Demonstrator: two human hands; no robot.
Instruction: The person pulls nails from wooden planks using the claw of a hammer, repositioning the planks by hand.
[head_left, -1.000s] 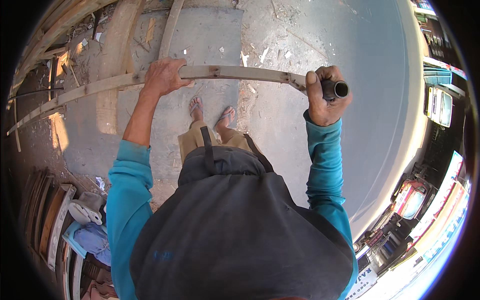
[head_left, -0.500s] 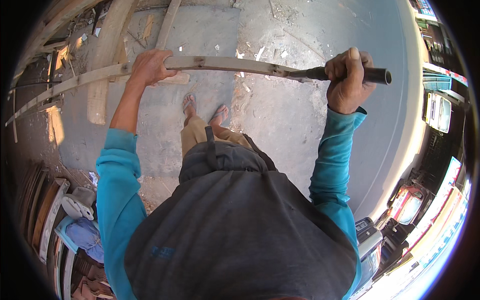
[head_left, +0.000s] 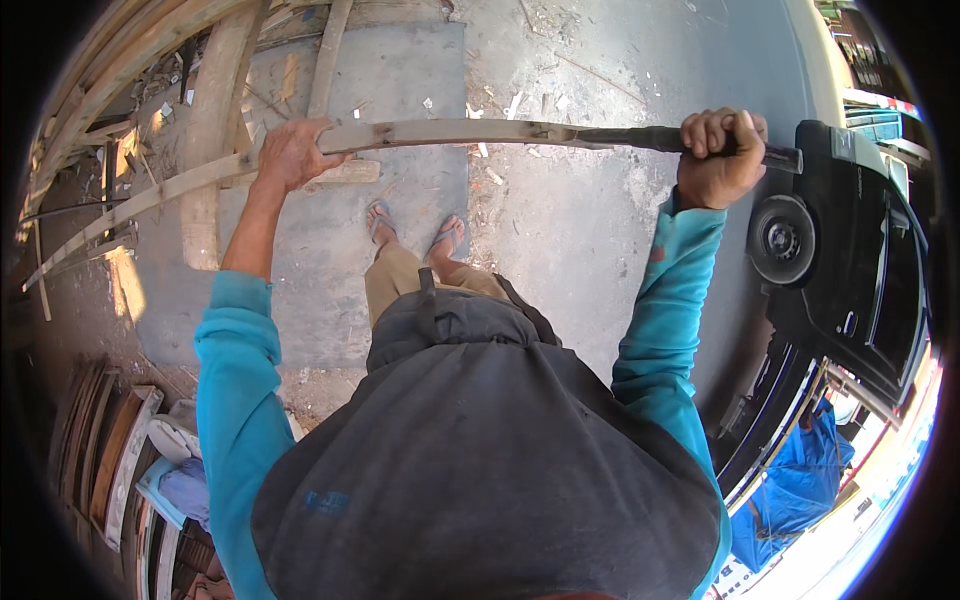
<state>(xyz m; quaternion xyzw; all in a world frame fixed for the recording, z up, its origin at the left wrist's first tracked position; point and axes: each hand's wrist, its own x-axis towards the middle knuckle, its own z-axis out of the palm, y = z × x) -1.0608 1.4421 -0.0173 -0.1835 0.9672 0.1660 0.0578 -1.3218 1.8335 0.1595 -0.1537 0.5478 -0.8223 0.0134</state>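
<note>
A long, narrow wooden strip (head_left: 430,132) runs crosswise in front of me, its far-left end reaching toward stacked timber. Around the strip left of the middle is my left hand (head_left: 293,155), closed on it with the thumb along the near side. My right hand (head_left: 722,155) is a fist wrapped round a dark pipe-like bar (head_left: 650,138). The bar's narrower end meets the right end of the strip; how the two join I cannot tell. Its round butt end sticks out beyond my fist.
Wooden planks (head_left: 212,130) and more timber lie at the far left, above grey floor sheets with scattered wood scraps. A black pickup truck (head_left: 850,250) with a blue tarp (head_left: 800,490) is on the road at right. Leaning boards (head_left: 115,450) stand at near left.
My right hand and the bar have shifted a little to the right. The black pickup truck has come into view at right, where other vehicles were seen farther off.
</note>
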